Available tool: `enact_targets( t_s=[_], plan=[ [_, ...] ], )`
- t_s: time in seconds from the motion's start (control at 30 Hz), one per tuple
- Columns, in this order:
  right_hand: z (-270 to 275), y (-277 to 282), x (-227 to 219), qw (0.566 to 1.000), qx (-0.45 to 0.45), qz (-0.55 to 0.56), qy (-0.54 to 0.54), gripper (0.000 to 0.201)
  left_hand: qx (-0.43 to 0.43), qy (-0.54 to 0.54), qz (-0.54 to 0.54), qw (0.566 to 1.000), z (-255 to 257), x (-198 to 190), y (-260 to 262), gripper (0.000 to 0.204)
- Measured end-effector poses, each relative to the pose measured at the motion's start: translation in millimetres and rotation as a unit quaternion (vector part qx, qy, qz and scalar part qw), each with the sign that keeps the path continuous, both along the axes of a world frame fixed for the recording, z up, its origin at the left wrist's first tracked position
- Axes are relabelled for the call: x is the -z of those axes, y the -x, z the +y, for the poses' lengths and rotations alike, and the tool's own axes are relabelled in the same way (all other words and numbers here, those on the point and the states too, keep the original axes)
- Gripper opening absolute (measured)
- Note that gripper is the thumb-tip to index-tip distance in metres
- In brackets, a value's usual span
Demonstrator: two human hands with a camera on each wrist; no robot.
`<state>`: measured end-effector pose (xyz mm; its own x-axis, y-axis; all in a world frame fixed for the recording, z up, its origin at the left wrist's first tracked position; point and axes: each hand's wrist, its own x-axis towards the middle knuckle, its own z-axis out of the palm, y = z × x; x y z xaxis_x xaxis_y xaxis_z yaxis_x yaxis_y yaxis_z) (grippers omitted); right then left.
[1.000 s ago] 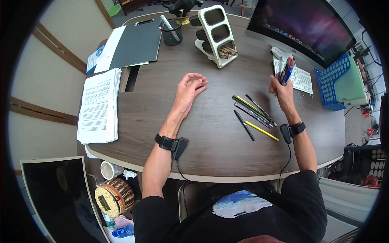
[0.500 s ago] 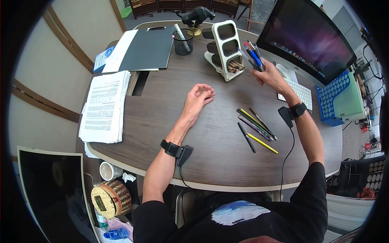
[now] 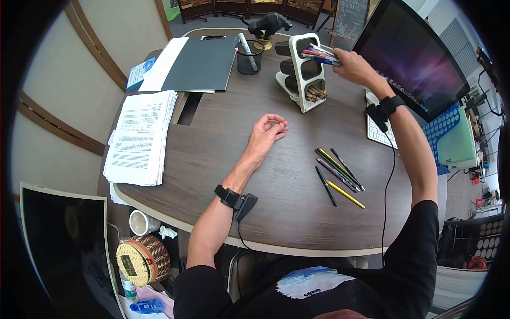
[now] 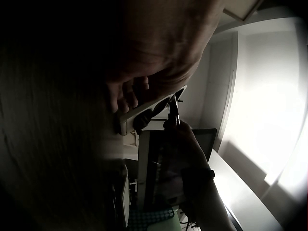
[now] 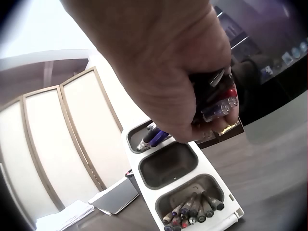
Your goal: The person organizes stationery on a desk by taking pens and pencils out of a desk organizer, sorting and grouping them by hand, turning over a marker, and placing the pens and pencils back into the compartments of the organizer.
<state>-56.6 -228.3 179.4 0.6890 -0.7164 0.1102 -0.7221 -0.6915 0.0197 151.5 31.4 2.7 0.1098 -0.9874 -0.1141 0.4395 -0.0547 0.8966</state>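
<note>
The right hand [image 3: 355,67] grips a bundle of pens [image 3: 321,55], their front ends at the top compartment of the white three-part holder [image 3: 303,104]. In the right wrist view, pen tips [image 5: 155,138] lie within that top compartment, the middle one is bare, and the lowest holds several brown pencils [image 5: 195,208]. Resting on the desk, the left hand [image 3: 265,136] has loosely curled fingers and holds nothing. Several pens and pencils [image 3: 338,171] lie in a loose group on the desk, a yellow one [image 3: 346,194] nearest the front edge.
Behind the holder are a black mesh cup [image 3: 249,65] and a dark animal figurine [image 3: 267,24]. A clipboard [image 3: 199,64] and paper stack [image 3: 141,139] lie at the left. The monitor [image 3: 414,58], keyboard [image 3: 379,127] and blue basket [image 3: 442,135] stand at the right.
The right hand has carried the pens from above the keyboard, left and away from the body, to the holder's top compartment. The left hand has kept its pose while the head view shifted.
</note>
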Motion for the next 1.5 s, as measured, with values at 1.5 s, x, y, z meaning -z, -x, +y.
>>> enact_targets(
  t_s=[1.5],
  plan=[
    [167,128,17,0.977,0.018,-0.095,-0.188,0.031,-0.002,-0.022,0.021,1.000,2,1,3,0.020]
  ],
)
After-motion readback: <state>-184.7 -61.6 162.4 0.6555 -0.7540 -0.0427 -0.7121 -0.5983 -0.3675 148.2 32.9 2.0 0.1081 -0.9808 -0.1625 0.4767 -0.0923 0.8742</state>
